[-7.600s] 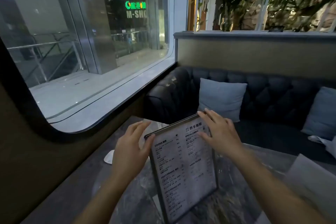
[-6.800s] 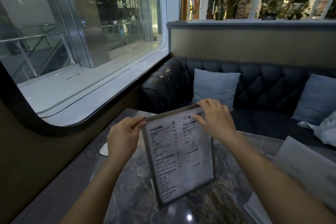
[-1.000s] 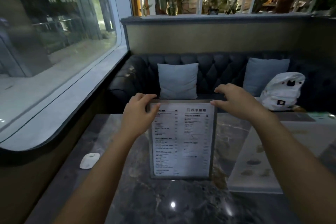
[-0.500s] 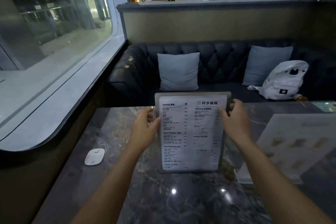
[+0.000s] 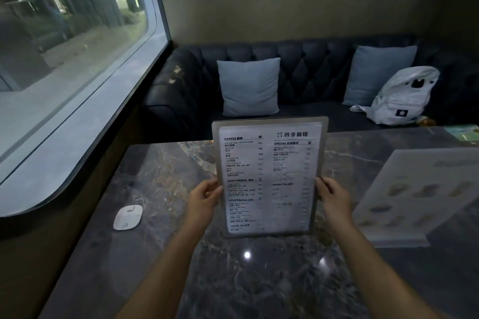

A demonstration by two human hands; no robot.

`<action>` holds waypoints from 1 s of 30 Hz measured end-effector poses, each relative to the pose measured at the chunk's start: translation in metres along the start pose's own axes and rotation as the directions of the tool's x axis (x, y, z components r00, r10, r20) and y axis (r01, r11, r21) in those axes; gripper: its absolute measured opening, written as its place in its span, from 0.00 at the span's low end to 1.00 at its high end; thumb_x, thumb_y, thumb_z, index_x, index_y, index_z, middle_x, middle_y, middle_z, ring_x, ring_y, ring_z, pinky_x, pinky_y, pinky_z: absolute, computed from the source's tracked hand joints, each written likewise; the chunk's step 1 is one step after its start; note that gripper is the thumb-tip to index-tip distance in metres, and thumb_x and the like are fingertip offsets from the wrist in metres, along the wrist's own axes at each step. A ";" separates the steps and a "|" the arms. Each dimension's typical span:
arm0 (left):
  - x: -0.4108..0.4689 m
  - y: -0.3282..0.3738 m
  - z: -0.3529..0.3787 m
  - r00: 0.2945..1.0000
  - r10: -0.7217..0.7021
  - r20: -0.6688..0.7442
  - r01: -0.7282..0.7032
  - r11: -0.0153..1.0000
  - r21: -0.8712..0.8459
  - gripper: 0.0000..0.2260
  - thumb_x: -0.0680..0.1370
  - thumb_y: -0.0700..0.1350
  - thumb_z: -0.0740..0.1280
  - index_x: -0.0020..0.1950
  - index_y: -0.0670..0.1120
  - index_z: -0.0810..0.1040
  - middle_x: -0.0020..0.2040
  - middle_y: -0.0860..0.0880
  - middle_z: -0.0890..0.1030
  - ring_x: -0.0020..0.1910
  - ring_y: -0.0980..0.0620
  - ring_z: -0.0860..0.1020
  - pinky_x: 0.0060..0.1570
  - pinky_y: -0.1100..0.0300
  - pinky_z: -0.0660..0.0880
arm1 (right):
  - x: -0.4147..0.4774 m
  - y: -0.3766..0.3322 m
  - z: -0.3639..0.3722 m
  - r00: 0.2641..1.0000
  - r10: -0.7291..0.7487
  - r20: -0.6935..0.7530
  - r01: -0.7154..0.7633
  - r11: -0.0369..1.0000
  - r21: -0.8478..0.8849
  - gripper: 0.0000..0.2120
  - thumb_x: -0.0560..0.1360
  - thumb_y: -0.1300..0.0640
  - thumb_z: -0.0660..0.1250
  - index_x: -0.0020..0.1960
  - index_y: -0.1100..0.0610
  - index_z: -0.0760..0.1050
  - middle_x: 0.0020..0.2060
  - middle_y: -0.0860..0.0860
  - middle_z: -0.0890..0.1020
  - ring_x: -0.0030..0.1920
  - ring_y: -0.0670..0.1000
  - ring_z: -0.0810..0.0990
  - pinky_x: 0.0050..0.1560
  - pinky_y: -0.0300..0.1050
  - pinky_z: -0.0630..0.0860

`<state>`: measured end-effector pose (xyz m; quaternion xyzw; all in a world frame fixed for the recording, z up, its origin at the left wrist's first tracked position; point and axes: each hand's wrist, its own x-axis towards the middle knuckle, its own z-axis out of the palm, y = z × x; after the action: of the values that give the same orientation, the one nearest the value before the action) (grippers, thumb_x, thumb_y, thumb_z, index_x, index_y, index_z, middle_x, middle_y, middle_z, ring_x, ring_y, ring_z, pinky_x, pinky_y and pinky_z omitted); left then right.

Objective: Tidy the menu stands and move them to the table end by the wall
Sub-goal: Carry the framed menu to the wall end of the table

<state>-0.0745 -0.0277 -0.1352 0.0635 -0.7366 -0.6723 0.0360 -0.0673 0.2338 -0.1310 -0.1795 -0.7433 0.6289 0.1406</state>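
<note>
A tall clear menu stand (image 5: 269, 176) with a white drinks list stands upright near the middle of the dark marble table (image 5: 160, 179). My left hand (image 5: 203, 202) grips its left edge at mid-height and my right hand (image 5: 334, 202) grips its right edge. A second menu stand (image 5: 420, 194), pale with pictures of food, leans on the table to the right, apart from both hands.
A small white oval device (image 5: 127, 217) lies on the table near the window wall (image 5: 77, 122) on the left. Behind the table is a dark tufted sofa (image 5: 311, 65) with two blue cushions (image 5: 250, 87) and a white backpack (image 5: 404, 96). A green card (image 5: 464, 132) lies at the far right.
My hands have slid from the top corners of the drinks menu stand down to its side edges, and the stand now sits more upright and closer to me.
</note>
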 end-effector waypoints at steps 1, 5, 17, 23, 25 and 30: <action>0.000 -0.003 0.001 1.000 -0.020 -0.006 0.019 0.999 -0.042 0.05 0.76 0.36 0.64 0.49 0.42 0.78 0.41 0.50 0.81 0.37 0.58 0.80 0.33 0.71 0.76 | 0.002 0.002 0.000 1.000 0.028 0.005 -0.028 0.999 0.031 0.07 0.75 0.57 0.63 0.39 0.54 0.76 0.34 0.49 0.79 0.35 0.47 0.75 0.34 0.40 0.70; 0.001 -0.009 0.003 0.999 -0.034 -0.028 0.030 0.993 -0.111 0.05 0.75 0.36 0.64 0.45 0.44 0.79 0.40 0.48 0.81 0.37 0.56 0.80 0.33 0.70 0.76 | 0.008 0.010 -0.002 0.994 0.103 0.038 -0.107 0.986 0.131 0.05 0.74 0.56 0.65 0.42 0.56 0.78 0.38 0.51 0.81 0.38 0.48 0.78 0.37 0.41 0.73; -0.010 -0.011 0.001 0.984 0.130 -0.122 -0.140 0.987 -0.079 0.11 0.74 0.32 0.64 0.39 0.47 0.78 0.35 0.52 0.80 0.36 0.61 0.79 0.36 0.69 0.76 | 0.011 0.013 0.006 0.993 0.116 0.031 -0.120 0.976 0.184 0.07 0.73 0.58 0.66 0.47 0.60 0.80 0.40 0.51 0.82 0.39 0.47 0.78 0.34 0.39 0.70; -0.032 -0.008 -0.036 0.976 0.103 -0.192 -0.125 0.986 -0.107 0.12 0.75 0.34 0.63 0.36 0.49 0.75 0.33 0.56 0.82 0.36 0.62 0.79 0.37 0.69 0.76 | -0.002 -0.004 0.034 0.980 0.086 0.181 -0.116 0.980 0.161 0.11 0.72 0.58 0.67 0.53 0.62 0.78 0.45 0.54 0.82 0.45 0.51 0.79 0.40 0.40 0.73; -0.041 -0.001 -0.052 0.959 0.118 -0.256 -0.149 0.983 -0.106 0.11 0.75 0.33 0.63 0.37 0.47 0.76 0.33 0.56 0.82 0.36 0.63 0.79 0.36 0.71 0.75 | -0.006 -0.013 0.050 0.972 0.055 0.231 -0.087 0.987 0.133 0.10 0.73 0.58 0.67 0.52 0.61 0.78 0.45 0.55 0.82 0.45 0.52 0.79 0.41 0.41 0.73; -0.073 0.013 -0.100 0.907 0.156 -0.390 -0.193 0.979 -0.059 0.11 0.75 0.32 0.63 0.38 0.47 0.76 0.34 0.55 0.81 0.37 0.62 0.79 0.40 0.67 0.76 | -0.031 -0.037 0.093 0.937 -0.040 0.348 -0.003 0.992 0.123 0.08 0.72 0.60 0.67 0.49 0.62 0.79 0.38 0.51 0.82 0.37 0.46 0.80 0.35 0.37 0.75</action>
<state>0.0110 -0.1148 -0.1105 0.1260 -0.6848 -0.6755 0.2425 -0.0837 0.1322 -0.1097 -0.0489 -0.7182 0.6938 0.0228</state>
